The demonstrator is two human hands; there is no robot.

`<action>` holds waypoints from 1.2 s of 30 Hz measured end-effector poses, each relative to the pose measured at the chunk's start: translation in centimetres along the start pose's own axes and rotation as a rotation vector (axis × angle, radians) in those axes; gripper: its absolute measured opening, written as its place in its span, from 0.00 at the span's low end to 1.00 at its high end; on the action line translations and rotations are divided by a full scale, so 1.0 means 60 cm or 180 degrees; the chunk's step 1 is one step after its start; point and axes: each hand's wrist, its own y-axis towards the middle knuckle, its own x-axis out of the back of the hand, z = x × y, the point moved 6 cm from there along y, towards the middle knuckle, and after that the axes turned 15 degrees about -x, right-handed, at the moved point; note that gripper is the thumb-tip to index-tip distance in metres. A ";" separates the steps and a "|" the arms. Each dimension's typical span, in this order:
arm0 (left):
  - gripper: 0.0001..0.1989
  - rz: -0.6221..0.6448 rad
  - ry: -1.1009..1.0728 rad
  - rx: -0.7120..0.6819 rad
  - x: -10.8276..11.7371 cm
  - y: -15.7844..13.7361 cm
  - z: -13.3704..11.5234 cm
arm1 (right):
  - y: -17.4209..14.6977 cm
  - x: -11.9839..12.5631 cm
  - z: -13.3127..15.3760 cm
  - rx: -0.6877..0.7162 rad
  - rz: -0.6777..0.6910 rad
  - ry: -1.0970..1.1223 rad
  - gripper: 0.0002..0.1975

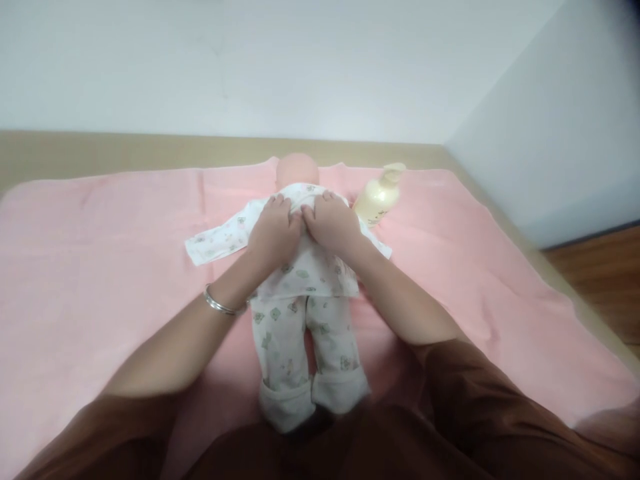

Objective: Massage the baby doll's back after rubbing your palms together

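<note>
Where the table [125, 152] showed, it bordered a pink cloth [100, 267]. Doll [297, 170] lay centrally, head at the cloth's far edge, in a white patterned shirt [307, 275] and trousers [280, 333]. Left hand [275, 230] and right hand [334, 223] rested on the upper shirt, thumbs nearly meeting; could not tell whether they pinched fabric. Pump bottle [377, 198]: near the cloth's far edge, right of doll. Left wrist: silver bangle [220, 305].

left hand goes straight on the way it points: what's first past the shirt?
Probably the doll's head, just beyond the upper edge of the patterned shirt under the left hand; depth is hard to judge here.
</note>
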 end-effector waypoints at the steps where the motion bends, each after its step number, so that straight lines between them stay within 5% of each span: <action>1: 0.25 -0.0019 -0.0041 0.0060 0.001 0.005 0.015 | -0.010 0.005 0.004 0.0004 -0.0022 -0.0109 0.23; 7: 0.24 -0.0149 -0.0230 0.0012 -0.002 0.019 0.067 | -0.051 0.021 0.031 0.0265 -0.0061 -0.0403 0.24; 15: 0.27 -0.0327 0.0579 -0.0023 0.003 -0.012 0.011 | 0.010 -0.009 0.000 0.0200 0.0323 0.0203 0.26; 20: 0.28 -0.0308 0.0611 0.0008 0.004 -0.030 -0.013 | 0.019 -0.015 -0.005 0.0323 0.0189 0.0333 0.24; 30: 0.27 -0.0026 0.0215 0.0511 0.000 0.003 0.062 | -0.050 0.018 0.038 0.0465 0.0251 -0.0087 0.24; 36: 0.24 -0.0190 0.0414 0.0453 0.008 -0.001 0.040 | -0.030 0.013 0.029 0.0479 0.0440 0.0145 0.25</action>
